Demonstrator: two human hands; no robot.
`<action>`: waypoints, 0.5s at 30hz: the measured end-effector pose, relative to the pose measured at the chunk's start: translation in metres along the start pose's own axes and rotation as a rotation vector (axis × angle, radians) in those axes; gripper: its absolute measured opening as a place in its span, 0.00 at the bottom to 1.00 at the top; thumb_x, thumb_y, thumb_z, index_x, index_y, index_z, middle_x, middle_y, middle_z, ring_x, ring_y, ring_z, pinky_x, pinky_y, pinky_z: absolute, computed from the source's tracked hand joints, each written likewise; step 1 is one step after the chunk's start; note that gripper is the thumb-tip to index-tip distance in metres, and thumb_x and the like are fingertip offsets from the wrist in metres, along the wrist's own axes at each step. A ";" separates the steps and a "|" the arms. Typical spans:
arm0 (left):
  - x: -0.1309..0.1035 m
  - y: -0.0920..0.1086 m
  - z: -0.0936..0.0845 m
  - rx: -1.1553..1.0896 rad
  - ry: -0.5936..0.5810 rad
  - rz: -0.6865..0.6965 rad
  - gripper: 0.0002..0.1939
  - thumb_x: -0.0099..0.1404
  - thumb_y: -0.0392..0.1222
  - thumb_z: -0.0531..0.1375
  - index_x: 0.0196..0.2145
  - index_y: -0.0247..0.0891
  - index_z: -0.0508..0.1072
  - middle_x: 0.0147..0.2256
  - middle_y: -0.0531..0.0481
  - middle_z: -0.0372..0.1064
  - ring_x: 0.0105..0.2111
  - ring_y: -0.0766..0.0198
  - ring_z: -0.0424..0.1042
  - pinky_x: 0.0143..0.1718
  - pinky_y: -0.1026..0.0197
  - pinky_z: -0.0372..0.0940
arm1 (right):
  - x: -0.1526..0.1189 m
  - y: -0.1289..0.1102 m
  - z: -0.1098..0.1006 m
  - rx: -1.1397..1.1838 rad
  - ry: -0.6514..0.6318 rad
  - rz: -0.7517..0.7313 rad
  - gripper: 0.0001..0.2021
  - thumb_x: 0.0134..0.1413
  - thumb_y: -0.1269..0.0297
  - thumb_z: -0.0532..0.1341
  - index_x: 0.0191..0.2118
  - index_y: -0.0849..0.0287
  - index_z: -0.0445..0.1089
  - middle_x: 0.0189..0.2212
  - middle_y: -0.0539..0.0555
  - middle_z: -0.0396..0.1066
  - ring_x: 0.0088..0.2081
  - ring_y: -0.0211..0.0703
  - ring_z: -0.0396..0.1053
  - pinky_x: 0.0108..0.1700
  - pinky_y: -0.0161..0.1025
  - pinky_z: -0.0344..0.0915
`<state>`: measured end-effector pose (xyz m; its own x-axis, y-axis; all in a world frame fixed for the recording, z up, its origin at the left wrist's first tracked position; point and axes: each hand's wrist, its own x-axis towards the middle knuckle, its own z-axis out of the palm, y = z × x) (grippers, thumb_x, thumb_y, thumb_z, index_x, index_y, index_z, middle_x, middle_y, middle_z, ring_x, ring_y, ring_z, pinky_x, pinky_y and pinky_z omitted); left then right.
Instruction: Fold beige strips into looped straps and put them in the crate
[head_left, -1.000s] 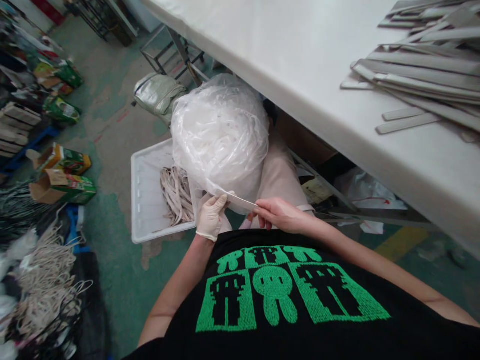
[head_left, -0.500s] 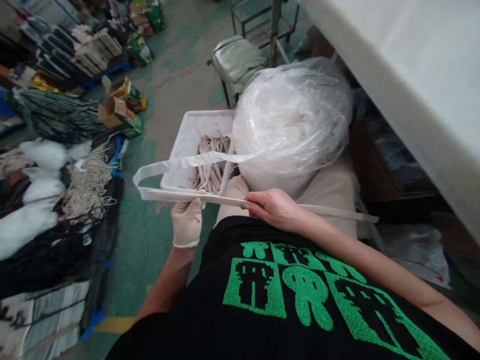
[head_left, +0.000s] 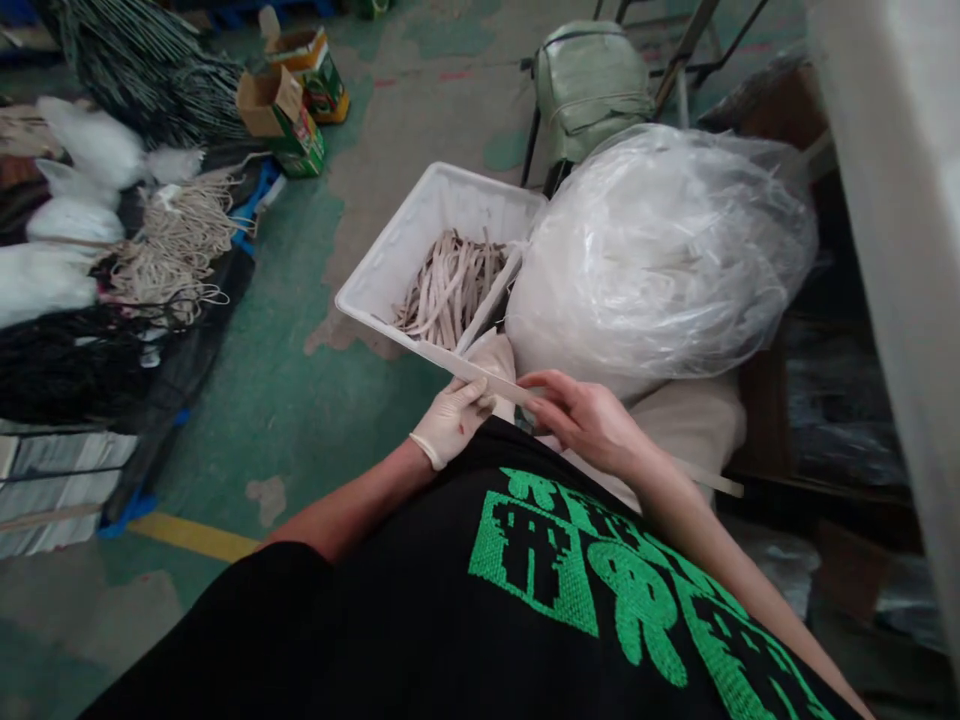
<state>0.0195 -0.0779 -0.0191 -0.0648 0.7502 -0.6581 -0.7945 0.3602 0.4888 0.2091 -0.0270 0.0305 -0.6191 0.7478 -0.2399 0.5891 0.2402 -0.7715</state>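
Observation:
My left hand (head_left: 454, 418), in a white glove, pinches a flat white strap (head_left: 502, 385) between thumb and fingers. My bare right hand (head_left: 589, 420) grips the same strap a little to the right. One stretch of strap points up-left toward the bin's near rim, and its tail comes out past my right wrist. Beyond my hands stands a white plastic bin (head_left: 382, 255) with a bundle of beige straps (head_left: 454, 285) inside. A large clear plastic bag (head_left: 660, 255) of white material rests against my lap, right of the bin.
A pale table edge (head_left: 892, 250) runs down the right side. Behind the bag is a green wrapped bundle (head_left: 592, 90) on a stand. Open cardboard boxes (head_left: 281, 120), beige cords (head_left: 176, 240) and white bags (head_left: 90, 140) lie to the left.
The long strap loop that stuck out to the left no longer shows. My hands are closer together, and my left hand has come right. The view has shifted, showing more of the bin.

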 end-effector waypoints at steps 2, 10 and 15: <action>0.002 0.000 0.000 -0.048 0.010 0.008 0.12 0.51 0.30 0.73 0.28 0.34 0.73 0.23 0.57 0.67 0.22 0.76 0.64 0.32 0.69 0.64 | -0.009 0.007 -0.007 0.080 0.065 -0.022 0.16 0.66 0.57 0.56 0.54 0.57 0.70 0.24 0.49 0.74 0.23 0.39 0.70 0.28 0.36 0.61; -0.004 -0.014 0.016 -0.019 -0.134 -0.071 0.14 0.48 0.34 0.75 0.29 0.33 0.75 0.24 0.56 0.68 0.23 0.74 0.63 0.29 0.69 0.62 | -0.004 0.010 0.005 0.077 0.089 -0.026 0.18 0.65 0.62 0.56 0.58 0.58 0.68 0.25 0.49 0.75 0.25 0.40 0.73 0.29 0.36 0.65; -0.004 -0.013 0.019 -0.068 -0.129 -0.014 0.14 0.47 0.33 0.76 0.26 0.33 0.74 0.24 0.57 0.66 0.23 0.75 0.63 0.30 0.69 0.61 | -0.017 0.014 -0.009 0.137 0.175 -0.025 0.19 0.64 0.62 0.57 0.58 0.58 0.67 0.24 0.48 0.74 0.21 0.37 0.70 0.27 0.35 0.65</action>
<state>0.0415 -0.0750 -0.0122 0.0216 0.8119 -0.5835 -0.8343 0.3362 0.4369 0.2324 -0.0313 0.0288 -0.5258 0.8417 -0.1230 0.4911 0.1823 -0.8518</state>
